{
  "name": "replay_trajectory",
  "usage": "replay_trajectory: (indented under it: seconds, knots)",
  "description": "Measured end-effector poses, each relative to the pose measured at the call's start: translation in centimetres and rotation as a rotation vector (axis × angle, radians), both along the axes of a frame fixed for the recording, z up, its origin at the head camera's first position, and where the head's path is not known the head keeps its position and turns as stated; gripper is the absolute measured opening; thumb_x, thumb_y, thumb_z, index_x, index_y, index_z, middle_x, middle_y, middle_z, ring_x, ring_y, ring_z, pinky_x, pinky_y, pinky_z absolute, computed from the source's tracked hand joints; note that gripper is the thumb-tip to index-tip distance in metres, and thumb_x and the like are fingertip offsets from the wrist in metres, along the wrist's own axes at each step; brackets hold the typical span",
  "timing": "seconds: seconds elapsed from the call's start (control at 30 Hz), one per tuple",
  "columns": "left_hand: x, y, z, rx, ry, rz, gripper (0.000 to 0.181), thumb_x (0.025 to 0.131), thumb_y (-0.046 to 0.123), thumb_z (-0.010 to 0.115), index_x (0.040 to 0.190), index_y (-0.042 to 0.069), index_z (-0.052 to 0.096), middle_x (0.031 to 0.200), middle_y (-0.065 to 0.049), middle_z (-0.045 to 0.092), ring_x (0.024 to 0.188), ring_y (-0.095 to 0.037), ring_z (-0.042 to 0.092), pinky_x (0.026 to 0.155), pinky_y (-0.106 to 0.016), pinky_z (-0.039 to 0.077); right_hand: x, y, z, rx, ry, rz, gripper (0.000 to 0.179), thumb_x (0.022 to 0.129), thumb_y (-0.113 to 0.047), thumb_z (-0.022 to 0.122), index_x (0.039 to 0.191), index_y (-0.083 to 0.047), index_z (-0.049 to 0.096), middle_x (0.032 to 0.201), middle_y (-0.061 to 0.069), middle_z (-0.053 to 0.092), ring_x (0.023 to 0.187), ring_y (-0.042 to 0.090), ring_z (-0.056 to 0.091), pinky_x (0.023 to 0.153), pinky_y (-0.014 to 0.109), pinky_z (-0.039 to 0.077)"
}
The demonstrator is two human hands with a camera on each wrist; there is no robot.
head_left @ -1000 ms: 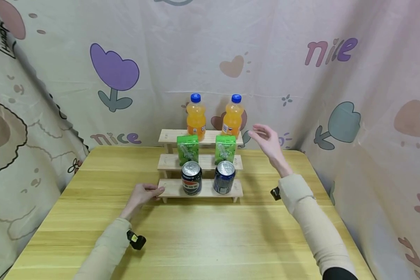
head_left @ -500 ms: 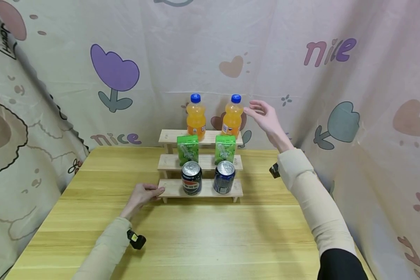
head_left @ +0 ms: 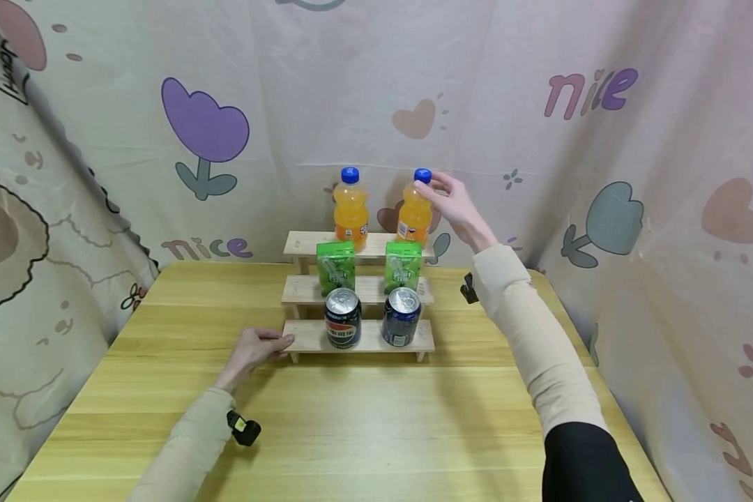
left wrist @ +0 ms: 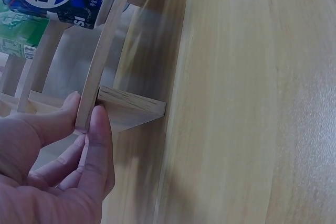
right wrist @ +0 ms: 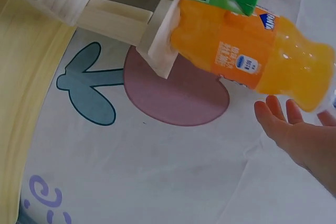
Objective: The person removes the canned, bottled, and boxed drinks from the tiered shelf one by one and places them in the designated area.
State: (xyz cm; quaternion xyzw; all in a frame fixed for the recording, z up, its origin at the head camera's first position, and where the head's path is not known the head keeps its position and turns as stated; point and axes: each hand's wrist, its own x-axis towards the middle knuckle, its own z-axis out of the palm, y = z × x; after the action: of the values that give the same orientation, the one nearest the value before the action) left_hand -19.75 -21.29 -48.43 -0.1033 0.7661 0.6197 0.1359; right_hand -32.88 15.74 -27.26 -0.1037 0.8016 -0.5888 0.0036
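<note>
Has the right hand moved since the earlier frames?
Yes: in the head view, the right hand rose and went left, from beside the wooden top shelf to the neck of the right orange bottle.

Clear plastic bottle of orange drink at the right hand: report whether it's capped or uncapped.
Capped: in the head view, a round blue cap sits atop the bottle.

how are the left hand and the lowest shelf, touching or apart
Touching. The left wrist view shows it: the left hand pinches the end of the lowest shelf between thumb and fingers.
</note>
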Motion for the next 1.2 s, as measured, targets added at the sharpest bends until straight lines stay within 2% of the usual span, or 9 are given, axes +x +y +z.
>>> replay_trajectory:
  seconds: [0.17, 0.4, 0.57, 0.73, 0.87, 1.1, 1.2]
  knots:
    - [0.0, 0.0, 0.0, -0.012, -0.004, 0.004, 0.040, 0.094, 0.012, 0.073, 0.119, -0.017, 0.062, 0.081, 0.002, 0.071, 0.068, -0.006, 0.070, 0.074, -0.025, 0.066, -0.3, -0.5, -0.2, -0.040, -0.034, 0.001, 0.048, 0.105, -0.026, 0.055, 0.148, -0.007, 0.047, 0.151, 0.018, 0.045, 0.137, 0.032, 0.044, 0.124, 0.052, 0.037]
    - [0.0, 0.0, 0.0, -0.012, 0.013, -0.011, 0.040, 0.094, 0.012, 0.072, 0.119, -0.018, 0.061, 0.086, 0.000, 0.071, 0.071, -0.008, 0.071, 0.077, -0.027, 0.066, -0.4, -0.8, -0.2, -0.067, -0.030, -0.014, 0.045, 0.105, -0.023, 0.053, 0.145, -0.001, 0.048, 0.135, 0.014, 0.054, 0.121, 0.026, 0.050, 0.120, 0.048, 0.040]
    - [0.0, -0.1, 0.1, -0.036, 0.018, -0.019, 0.041, 0.095, 0.013, 0.071, 0.120, -0.018, 0.061, 0.090, -0.003, 0.071, 0.073, -0.008, 0.071, 0.079, -0.029, 0.067, -0.5, -0.9, -0.1, -0.070, -0.039, -0.025, 0.045, 0.106, -0.022, 0.053, 0.146, -0.003, 0.048, 0.142, 0.019, 0.053, 0.127, 0.028, 0.049, 0.122, 0.050, 0.037]
    - [0.1, 0.0, 0.1, -0.033, 0.019, -0.019, 0.041, 0.095, 0.013, 0.071, 0.119, -0.018, 0.061, 0.089, -0.003, 0.071, 0.073, -0.010, 0.072, 0.078, -0.029, 0.067, -0.5, -1.1, -0.1, -0.050, -0.018, -0.044, 0.043, 0.105, -0.020, 0.054, 0.144, -0.002, 0.050, 0.140, 0.020, 0.053, 0.128, 0.031, 0.048, 0.123, 0.052, 0.037]
    - [0.1, -0.1, 0.1, -0.021, 0.018, -0.018, 0.040, 0.094, 0.013, 0.072, 0.118, -0.018, 0.061, 0.086, -0.001, 0.071, 0.071, -0.009, 0.071, 0.076, -0.028, 0.067, -0.5, -1.2, 0.1, -0.044, -0.014, -0.051, 0.043, 0.105, -0.020, 0.055, 0.144, -0.002, 0.051, 0.136, 0.017, 0.054, 0.125, 0.029, 0.050, 0.122, 0.052, 0.038]
    - [-0.1, -0.1, 0.1, 0.019, 0.005, -0.005, 0.036, 0.093, 0.010, 0.072, 0.114, -0.018, 0.063, 0.081, 0.002, 0.070, 0.067, -0.007, 0.070, 0.072, -0.023, 0.066, -0.4, -0.3, 1.0, -0.078, 0.001, -0.057, 0.043, 0.104, -0.019, 0.056, 0.143, -0.001, 0.051, 0.114, 0.005, 0.062, 0.112, 0.020, 0.053, 0.120, 0.047, 0.041]
    - [-0.1, 0.0, 0.0, 0.031, 0.010, -0.009, 0.038, 0.094, 0.008, 0.071, 0.117, -0.020, 0.060, 0.083, 0.001, 0.070, 0.068, -0.006, 0.070, 0.070, -0.021, 0.065, -0.4, 0.5, 1.5, -0.092, 0.001, -0.060, 0.044, 0.104, -0.020, 0.055, 0.144, -0.001, 0.050, 0.114, 0.005, 0.062, 0.112, 0.019, 0.053, 0.123, 0.048, 0.038]
